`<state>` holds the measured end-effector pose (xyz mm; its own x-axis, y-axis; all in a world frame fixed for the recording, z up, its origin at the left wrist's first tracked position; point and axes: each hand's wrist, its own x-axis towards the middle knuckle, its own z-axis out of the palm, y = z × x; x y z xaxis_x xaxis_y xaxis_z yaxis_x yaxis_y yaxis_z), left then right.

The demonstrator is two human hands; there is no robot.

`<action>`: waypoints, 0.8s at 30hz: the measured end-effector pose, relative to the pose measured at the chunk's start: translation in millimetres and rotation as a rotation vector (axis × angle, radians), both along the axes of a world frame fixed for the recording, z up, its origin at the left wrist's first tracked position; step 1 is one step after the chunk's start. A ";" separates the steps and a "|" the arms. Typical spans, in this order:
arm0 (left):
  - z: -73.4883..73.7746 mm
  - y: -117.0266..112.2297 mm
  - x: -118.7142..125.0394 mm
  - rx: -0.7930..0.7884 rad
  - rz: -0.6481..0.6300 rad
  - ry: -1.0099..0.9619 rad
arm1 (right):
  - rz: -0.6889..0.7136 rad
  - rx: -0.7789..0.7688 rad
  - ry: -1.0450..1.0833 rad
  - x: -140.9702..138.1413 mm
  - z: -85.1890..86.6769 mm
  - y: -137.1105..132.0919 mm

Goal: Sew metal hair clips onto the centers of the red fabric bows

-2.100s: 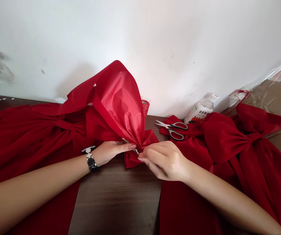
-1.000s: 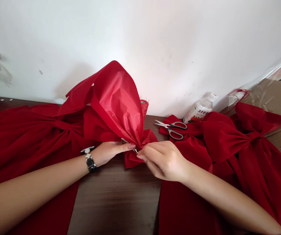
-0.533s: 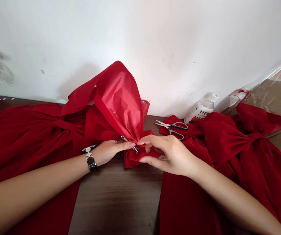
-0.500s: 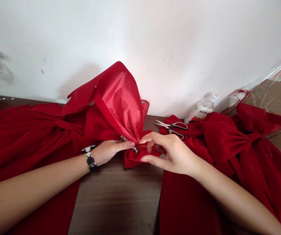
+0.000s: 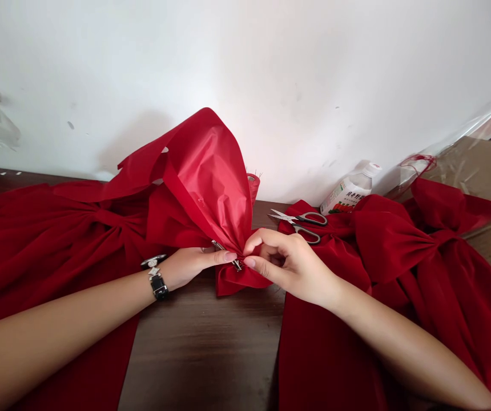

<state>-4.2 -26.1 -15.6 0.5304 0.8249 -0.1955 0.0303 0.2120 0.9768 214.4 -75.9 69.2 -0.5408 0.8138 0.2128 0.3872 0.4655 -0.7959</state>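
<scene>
A piece of red fabric (image 5: 211, 177) is gathered at one point and fans upward in the middle of the dark wooden table (image 5: 202, 354). My left hand (image 5: 194, 265), with a watch on the wrist, pinches the gathered neck, where a small metal clip (image 5: 228, 255) sits under the fingertips. My right hand (image 5: 290, 264) is closed on the same gathered spot from the right, thumb and forefinger pinching the fabric beside the clip. The fabric's short lower end (image 5: 237, 279) lies on the table below both hands.
A large red velvet bow (image 5: 35, 240) covers the table's left side, and another (image 5: 399, 245) lies at the right. Scissors (image 5: 299, 221) rest on red cloth behind my right hand. A plastic bottle (image 5: 350, 191) lies against the white wall. Clear film covers cardboard (image 5: 481, 171) at far right.
My right hand briefly opened and reached over the gathered fabric, then closed again on the neck next to the clip. My left hand has stayed in place.
</scene>
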 end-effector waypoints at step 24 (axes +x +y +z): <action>2.6 -2.2 -5.1 0.064 -0.005 0.182 | -0.096 -0.027 -0.083 -5.2 -5.3 1.9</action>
